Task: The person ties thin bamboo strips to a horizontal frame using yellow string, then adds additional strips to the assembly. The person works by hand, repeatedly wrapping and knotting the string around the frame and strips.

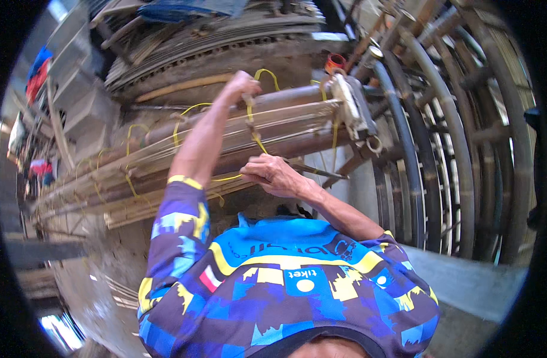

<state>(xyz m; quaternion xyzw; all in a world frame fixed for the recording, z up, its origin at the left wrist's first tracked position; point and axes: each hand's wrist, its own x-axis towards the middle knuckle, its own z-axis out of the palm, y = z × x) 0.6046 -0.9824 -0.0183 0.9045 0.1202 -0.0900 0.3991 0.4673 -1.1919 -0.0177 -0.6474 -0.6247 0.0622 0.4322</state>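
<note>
A long bundle of thin bamboo slats (291, 119) lies across thick horizontal poles (222, 164), tied at intervals with yellow cord (256, 142). My left hand (243, 86) reaches over to the bundle's far side, its fingers closed where the cord comes up; motion blurs the fingertips. My right hand (273, 174) is on the near side, fingers pinched on the same cord, whose loose end runs out to the left. Between my hands the cord crosses over the slats. Another yellow loop arches up just right of my left hand.
A pale wrapped piece (348, 104) sits at the bundle's right end, with a red container (335, 62) behind it. A rack of bamboo poles (449, 131) rises on the right. Concrete steps (88, 113) stand at the left, and stacked corrugated sheets (214, 45) lie beyond.
</note>
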